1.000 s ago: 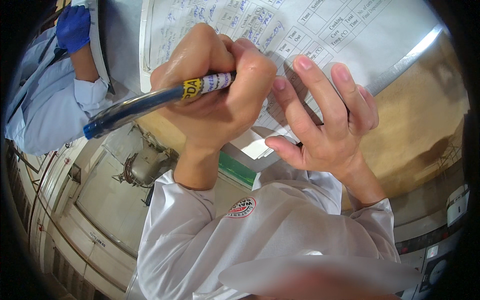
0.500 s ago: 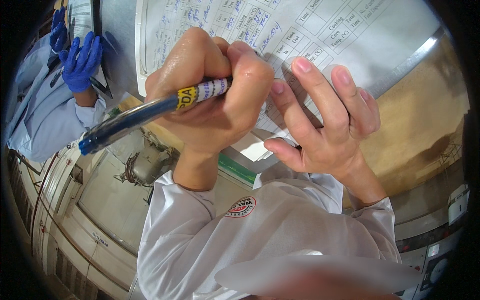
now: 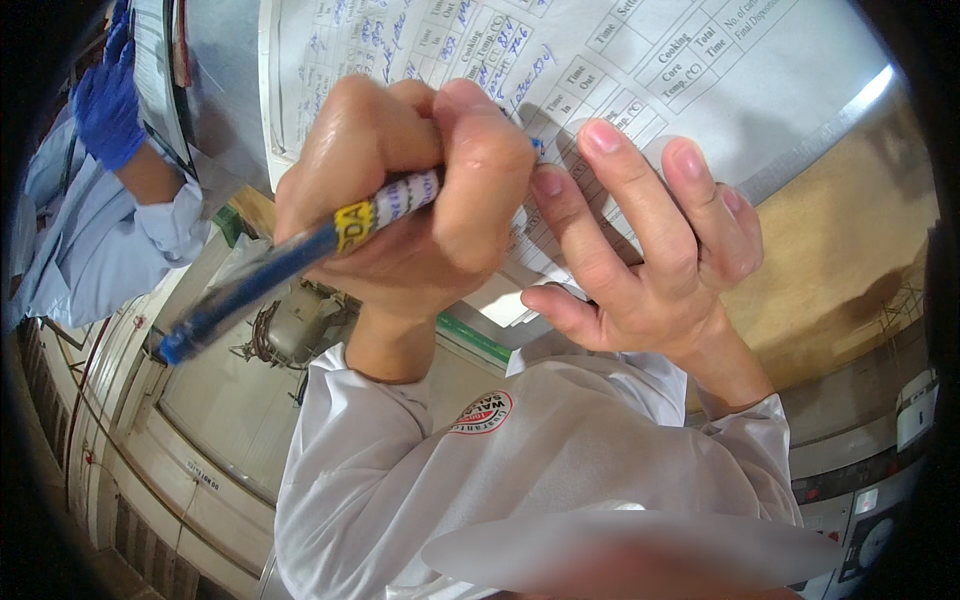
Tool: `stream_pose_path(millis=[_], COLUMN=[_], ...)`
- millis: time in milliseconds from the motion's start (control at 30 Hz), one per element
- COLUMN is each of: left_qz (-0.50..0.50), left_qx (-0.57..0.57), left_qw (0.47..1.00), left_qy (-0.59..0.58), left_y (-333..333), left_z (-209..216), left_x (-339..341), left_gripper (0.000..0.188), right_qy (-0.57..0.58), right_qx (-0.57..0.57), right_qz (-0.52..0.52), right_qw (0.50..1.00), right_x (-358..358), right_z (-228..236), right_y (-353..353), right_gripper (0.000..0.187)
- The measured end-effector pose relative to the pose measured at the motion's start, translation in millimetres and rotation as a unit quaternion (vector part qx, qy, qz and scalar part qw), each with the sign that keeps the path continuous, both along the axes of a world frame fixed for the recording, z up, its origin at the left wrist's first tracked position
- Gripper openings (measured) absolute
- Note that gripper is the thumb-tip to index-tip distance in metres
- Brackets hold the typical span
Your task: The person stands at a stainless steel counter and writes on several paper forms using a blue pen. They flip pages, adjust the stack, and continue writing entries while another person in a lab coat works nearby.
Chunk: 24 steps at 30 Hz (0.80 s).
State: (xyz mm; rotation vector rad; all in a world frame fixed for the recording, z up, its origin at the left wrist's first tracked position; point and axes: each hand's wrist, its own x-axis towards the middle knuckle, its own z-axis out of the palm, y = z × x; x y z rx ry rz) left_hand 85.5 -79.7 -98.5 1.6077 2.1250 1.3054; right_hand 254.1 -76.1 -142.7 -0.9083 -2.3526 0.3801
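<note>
Grey surface beside printed form, left hand tight around blue pen, right hand spread.

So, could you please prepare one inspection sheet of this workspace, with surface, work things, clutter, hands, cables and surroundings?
Surface: grey surface visible left of the form.
Work things: printed form with blue handwriting; blue-ended pen, its tip contact unclear.
Clutter: white sheet corner below the hands.
Left hand: closed around the pen.
Right hand: fingers spread over the form; contact cannot be told.
Cables: thin line at lower left, cable or pipe, cannot tell.
Surroundings: co-worker's blue-gloved hand at upper left; rounded grey fixture below the left hand.
</note>
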Motion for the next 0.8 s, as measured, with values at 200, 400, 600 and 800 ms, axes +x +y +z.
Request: stream_pose_path(millis=[200,400,600,800], left_qz=[0.025,-0.039,-0.051,-0.081], left_qx=[-0.004,-0.024,0.004,0.003], left_qw=[0.986,0.997,0.998,0.996], left_qy=[-0.165,-0.062,-0.048,0.043], left_y=[-7.5,-8.5,-15.2,-12.6], left_z=[5.6,6.1,5.7,6.5], left_x=[-0.8,-11.3,-13.9,-15.8], left_gripper=[0.036,0.035,0.028,0.016], right_qy=[0.004,0.002,0.036,0.023], right_qx=[-0.003,0.013,0.007,0.022], right_qz=[0.001,0.036,0.060,0.068], right_qw=[1.000,0.999,0.997,0.997], right_x=[-0.7,2.5,3.7,5.6], right_z=[-3.9,-3.4,-10.3,-8.8], right_y=[-3.2,-0.6,1.1,7.3], right_gripper=[0.058,0.063,0.073,0.074])
